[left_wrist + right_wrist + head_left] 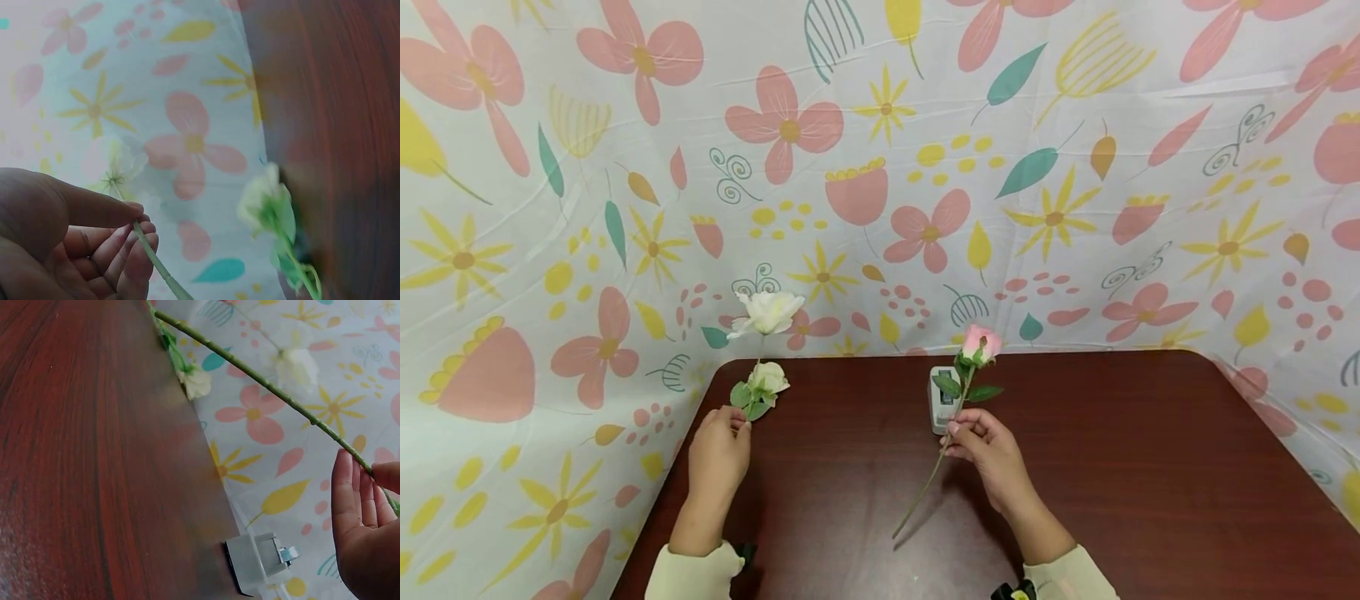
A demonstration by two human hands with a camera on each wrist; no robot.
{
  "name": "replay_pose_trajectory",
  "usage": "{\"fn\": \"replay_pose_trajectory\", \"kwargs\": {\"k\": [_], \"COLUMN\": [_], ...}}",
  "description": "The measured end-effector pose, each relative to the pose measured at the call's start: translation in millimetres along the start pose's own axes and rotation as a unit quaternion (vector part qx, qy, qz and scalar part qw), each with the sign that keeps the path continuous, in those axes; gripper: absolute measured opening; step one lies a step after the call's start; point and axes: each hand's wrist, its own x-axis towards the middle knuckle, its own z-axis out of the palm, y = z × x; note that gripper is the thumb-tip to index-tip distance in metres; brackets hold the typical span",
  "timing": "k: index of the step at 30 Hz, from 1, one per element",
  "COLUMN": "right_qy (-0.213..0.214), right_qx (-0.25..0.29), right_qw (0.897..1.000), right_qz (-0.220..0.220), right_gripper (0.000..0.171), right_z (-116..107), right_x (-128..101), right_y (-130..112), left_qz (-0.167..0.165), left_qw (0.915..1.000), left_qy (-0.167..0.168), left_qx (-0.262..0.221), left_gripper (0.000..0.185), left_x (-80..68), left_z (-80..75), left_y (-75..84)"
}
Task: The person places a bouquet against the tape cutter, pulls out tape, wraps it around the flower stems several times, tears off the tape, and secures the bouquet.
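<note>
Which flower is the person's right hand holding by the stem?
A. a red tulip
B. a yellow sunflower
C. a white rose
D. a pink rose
D: the right hand pinches the green stem of the pink rose, while the left hand holds the white flowers.

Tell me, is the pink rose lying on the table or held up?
Held up: the right hand pinches the pink rose by its stem, tilted above the table.

The left hand (69,240) pinches a green stem (153,259) whose blurred bloom looks white.
</note>
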Motion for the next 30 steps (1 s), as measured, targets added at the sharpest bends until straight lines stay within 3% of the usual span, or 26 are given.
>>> {"fn": "replay_pose_trajectory", "kwargs": {"k": [18,30], "right_qy": [-0.011,-0.029], "right_qx": [0.001,-0.004], "right_qw": [1.0,0.999], "right_qz": [0.01,0.011], "right_gripper": [0.022,0.026], "right_z": [9,17], "right_x": [-4,-7], "right_y": [2,5], "left_qz": [0.051,0.134], "left_qw": [0.9955,0.9865], "left_qy": [-0.021,-0.038], "left_qx": [-0.077,-0.086], "left_gripper": [0.005,0.007], "left_x": [-29.8,-47.5], "left_z": [24.5,51.1], "left_y": [59.3,93.4]}}
